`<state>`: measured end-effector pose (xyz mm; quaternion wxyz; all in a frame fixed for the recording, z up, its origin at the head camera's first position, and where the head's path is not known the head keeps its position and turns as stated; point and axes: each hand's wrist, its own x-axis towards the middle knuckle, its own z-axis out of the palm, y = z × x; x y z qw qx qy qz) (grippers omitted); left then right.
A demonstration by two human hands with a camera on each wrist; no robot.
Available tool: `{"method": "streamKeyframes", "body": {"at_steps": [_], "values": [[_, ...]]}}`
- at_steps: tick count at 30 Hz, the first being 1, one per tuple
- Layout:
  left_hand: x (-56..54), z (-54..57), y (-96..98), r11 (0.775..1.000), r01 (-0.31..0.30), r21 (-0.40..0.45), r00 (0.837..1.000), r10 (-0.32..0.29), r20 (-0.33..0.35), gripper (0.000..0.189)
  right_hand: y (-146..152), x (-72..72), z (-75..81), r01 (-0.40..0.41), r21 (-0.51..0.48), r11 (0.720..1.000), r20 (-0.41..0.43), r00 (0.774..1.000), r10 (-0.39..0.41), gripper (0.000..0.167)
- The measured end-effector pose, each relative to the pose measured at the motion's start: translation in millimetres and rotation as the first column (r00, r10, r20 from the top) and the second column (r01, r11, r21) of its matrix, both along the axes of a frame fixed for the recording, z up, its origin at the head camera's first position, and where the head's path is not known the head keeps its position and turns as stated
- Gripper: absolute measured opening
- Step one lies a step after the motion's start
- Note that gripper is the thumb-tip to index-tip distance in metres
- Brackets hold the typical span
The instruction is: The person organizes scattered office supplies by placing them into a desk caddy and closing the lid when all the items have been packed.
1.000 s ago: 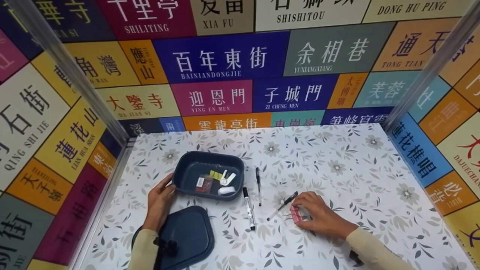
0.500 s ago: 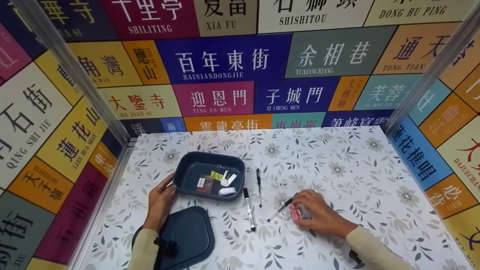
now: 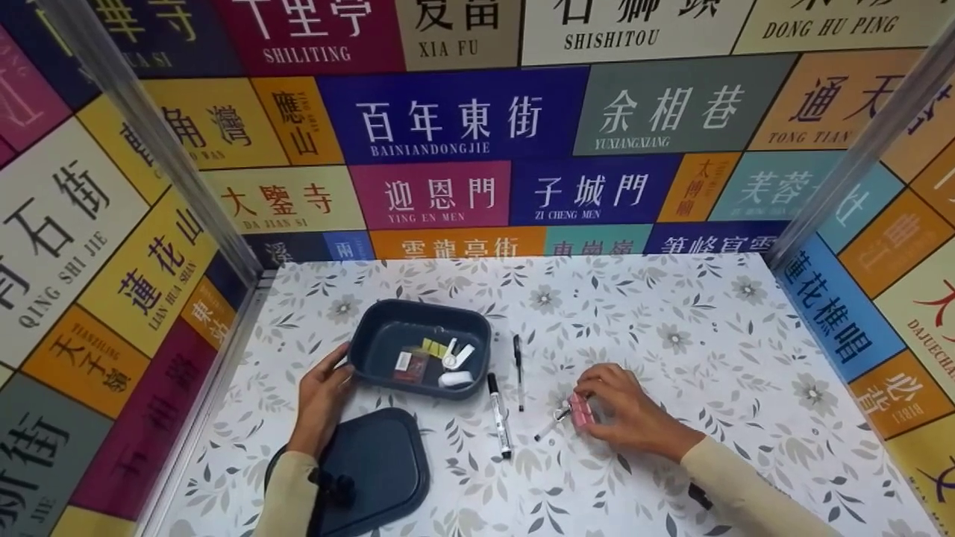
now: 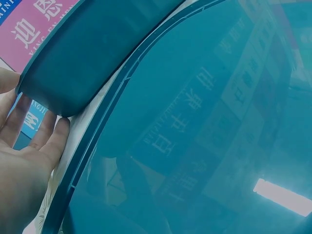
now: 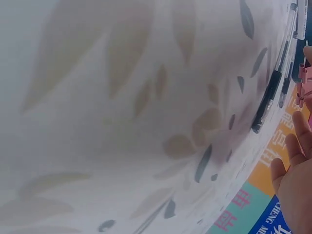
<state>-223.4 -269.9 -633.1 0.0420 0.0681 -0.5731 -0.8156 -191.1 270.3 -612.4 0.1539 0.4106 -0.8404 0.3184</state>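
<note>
Pinching a pink clip (image 3: 580, 411), pen (image 3: 546, 429) part-hidden behind it: right hand (image 3: 625, 412)! Left hand (image 3: 322, 391) grips the box (image 3: 384, 335), sleeve (image 3: 287, 492) covering some lid (image 3: 377, 466).

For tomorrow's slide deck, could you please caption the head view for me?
Left hand touching an open dark blue box, right hand holding a pink clip, with pens between them.

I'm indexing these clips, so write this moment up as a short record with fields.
Left hand: touches the left end of the container
Right hand: holds a pink item, possibly a binder clip
Container: uncovered; holds a reddish packet, a yellow item and white items
Lid: on the patterned table, partly hidden by the left sleeve
Right of container: a marker and a slim pen
Near pink item: another pen, partly hidden in the head view
</note>
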Motion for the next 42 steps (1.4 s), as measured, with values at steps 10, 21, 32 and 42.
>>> {"method": "streamKeyframes", "body": {"at_steps": [10,21,32,42], "values": [[-1.3,-1.8,-2.2,1.000,0.009,-0.013,1.000,-0.009,-0.008,0.051,-16.4,-12.7,9.2,-0.057,0.011,0.998,0.001,0.998,0.057,0.049],[-0.8,-1.2,-1.6,1.000,-0.001,-0.010,1.000,0.001,0.002,0.051,-34.0,-20.5,11.1,-0.092,0.022,0.996,-0.021,0.996,0.092,0.049],[-0.7,-0.2,-0.1,1.000,0.006,0.005,1.000,-0.006,-0.002,0.050,-43.8,-24.9,12.4,-0.078,0.052,0.996,0.037,0.996,0.076,0.048],[-0.3,-1.5,-0.9,1.000,0.004,-0.001,1.000,-0.004,-0.002,0.050,-57.4,-30.3,14.8,-0.084,0.049,0.995,0.018,0.996,0.083,0.049]]}}
